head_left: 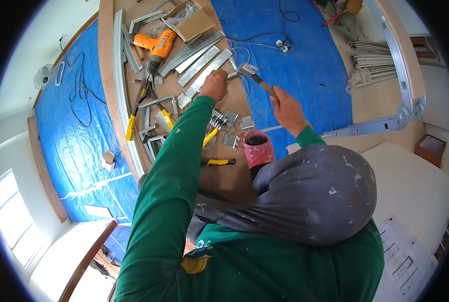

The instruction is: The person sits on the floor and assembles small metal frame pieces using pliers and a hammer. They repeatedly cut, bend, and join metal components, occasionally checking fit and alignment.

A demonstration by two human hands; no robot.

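My right hand [288, 111] is closed round the wooden handle of a hammer [266, 87]. The metal hammer head points toward my left hand [214, 85], which is closed at the edge of the brown board [237, 103]. A short grey metal piece [232, 76] sticks out from its fingers beside the hammer head; the rest of it is hidden. Galvanised metal channel strips [198, 65] lie just beyond that hand. Nearer to me on the board are small bent metal brackets [230, 141] and a yellow-and-black utility knife [219, 162].
An orange cordless drill [156, 44], yellow-handled snips [145, 90] and an open cardboard box [194, 25] crowd the board's left and far parts. Blue sheeting [300, 65] covers the floor, with cables [265, 35] on it. A folded metal ladder [400, 65] stands at right.
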